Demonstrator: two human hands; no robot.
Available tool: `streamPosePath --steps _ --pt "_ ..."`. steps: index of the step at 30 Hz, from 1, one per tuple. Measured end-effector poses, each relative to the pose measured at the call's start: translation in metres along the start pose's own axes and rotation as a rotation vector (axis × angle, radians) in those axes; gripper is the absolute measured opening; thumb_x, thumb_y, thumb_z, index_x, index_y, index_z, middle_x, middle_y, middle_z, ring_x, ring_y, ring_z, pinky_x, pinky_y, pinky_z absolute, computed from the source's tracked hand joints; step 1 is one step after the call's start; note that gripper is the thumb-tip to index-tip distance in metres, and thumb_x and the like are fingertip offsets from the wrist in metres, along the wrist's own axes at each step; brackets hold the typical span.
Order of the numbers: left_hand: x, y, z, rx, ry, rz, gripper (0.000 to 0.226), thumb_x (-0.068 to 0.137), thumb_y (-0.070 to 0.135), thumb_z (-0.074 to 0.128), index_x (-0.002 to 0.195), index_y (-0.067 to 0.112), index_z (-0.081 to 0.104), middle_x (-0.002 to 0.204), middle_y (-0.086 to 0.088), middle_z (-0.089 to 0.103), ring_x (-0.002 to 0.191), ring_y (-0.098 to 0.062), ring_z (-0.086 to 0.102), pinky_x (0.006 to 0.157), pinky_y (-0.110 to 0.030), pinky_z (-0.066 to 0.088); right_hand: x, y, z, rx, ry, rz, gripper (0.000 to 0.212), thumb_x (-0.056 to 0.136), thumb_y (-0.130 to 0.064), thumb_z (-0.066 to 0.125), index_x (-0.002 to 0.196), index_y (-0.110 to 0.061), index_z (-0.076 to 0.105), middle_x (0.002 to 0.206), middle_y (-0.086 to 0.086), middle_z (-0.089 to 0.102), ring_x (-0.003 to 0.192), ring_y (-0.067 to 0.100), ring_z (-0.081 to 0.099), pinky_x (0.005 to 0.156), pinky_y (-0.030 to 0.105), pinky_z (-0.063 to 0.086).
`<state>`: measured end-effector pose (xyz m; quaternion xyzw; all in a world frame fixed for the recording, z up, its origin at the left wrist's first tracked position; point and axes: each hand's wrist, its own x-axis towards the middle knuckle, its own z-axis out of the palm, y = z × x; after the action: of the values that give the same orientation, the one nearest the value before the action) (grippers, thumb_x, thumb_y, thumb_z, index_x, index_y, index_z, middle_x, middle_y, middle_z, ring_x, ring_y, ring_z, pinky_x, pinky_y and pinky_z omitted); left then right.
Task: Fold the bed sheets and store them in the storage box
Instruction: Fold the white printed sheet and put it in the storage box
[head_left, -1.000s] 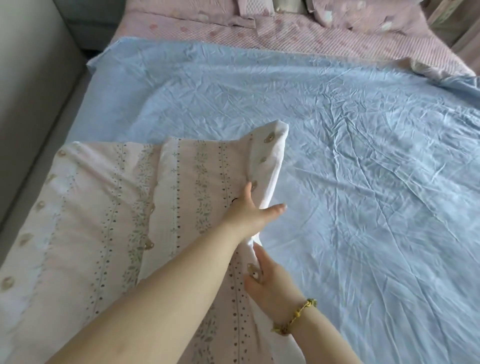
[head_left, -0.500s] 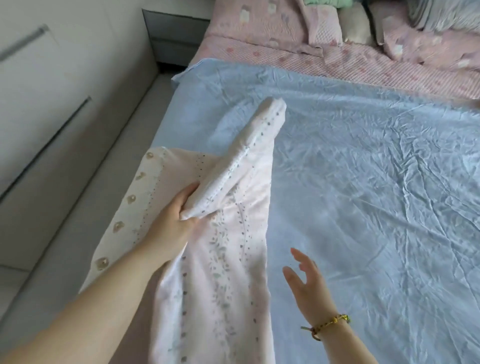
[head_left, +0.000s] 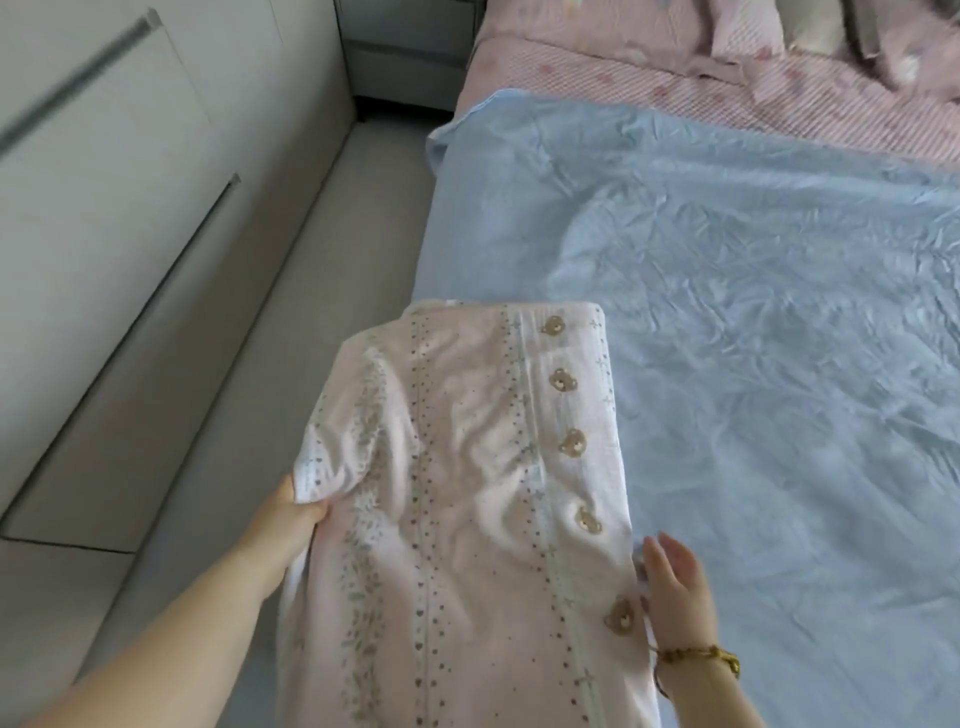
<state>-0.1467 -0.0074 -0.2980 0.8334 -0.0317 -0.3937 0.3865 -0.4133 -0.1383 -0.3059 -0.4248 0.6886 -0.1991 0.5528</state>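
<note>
A pale pink sheet (head_left: 467, 493) printed with dotted stripes and small bear motifs lies folded into a long narrow panel at the bed's left edge. My left hand (head_left: 291, 519) grips its left edge, fingers tucked under a lifted fold. My right hand (head_left: 672, 587), with a gold bracelet at the wrist, rests flat against the sheet's right edge, fingers straight. Under it spreads a wrinkled light blue sheet (head_left: 753, 312) covering most of the bed. No storage box is in view.
A pink quilted cover (head_left: 701, 78) and pillows (head_left: 810, 26) lie at the head of the bed. Grey floor (head_left: 311, 312) runs along the bed's left side, bounded by white cabinet doors (head_left: 104, 208). A dark nightstand (head_left: 410, 47) stands at the far end.
My left hand carried the raised flap of the pink sheet leftward and laid it down, making a narrower panel. My right hand let go earlier and now rests on the right edge.
</note>
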Motion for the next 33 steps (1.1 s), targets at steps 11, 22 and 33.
streamPosePath --steps 11,22,33 --pt "0.030 0.031 -0.014 0.352 0.082 0.086 0.067 0.090 0.013 0.056 0.145 0.011 0.019 0.147 -0.016 0.031 0.131 -0.034 0.035 0.102 -0.039 0.032 -0.009 0.000 0.012 0.145 -0.620 0.412 0.103 0.009 -0.045 0.090 0.098 0.000 0.064 0.085 0.019 0.072 0.068 0.028 0.071 0.056 0.035 0.058" --pt "-0.030 0.137 0.162 1.845 -0.574 1.395 0.063 0.091 0.007 0.041 0.145 0.032 0.020 0.156 0.001 0.011 0.145 -0.021 -0.001 0.115 -0.041 -0.004 -0.053 -0.006 0.022 0.077 -0.622 -0.042 0.038 0.061 -0.022 0.065 0.097 -0.022 0.054 0.074 -0.016 0.072 0.072 -0.001 0.068 0.064 0.018 0.053" --pt "-0.020 0.142 0.093 1.576 -0.340 1.208 0.040 0.083 -0.005 0.043 0.118 0.012 0.053 0.135 -0.006 0.043 0.132 -0.020 0.028 0.107 -0.037 0.023 -0.102 0.022 0.003 -0.260 -0.720 0.068 0.048 0.055 -0.035 0.066 0.101 -0.039 0.055 0.101 -0.021 0.065 0.091 -0.016 0.056 0.080 0.004 0.042"
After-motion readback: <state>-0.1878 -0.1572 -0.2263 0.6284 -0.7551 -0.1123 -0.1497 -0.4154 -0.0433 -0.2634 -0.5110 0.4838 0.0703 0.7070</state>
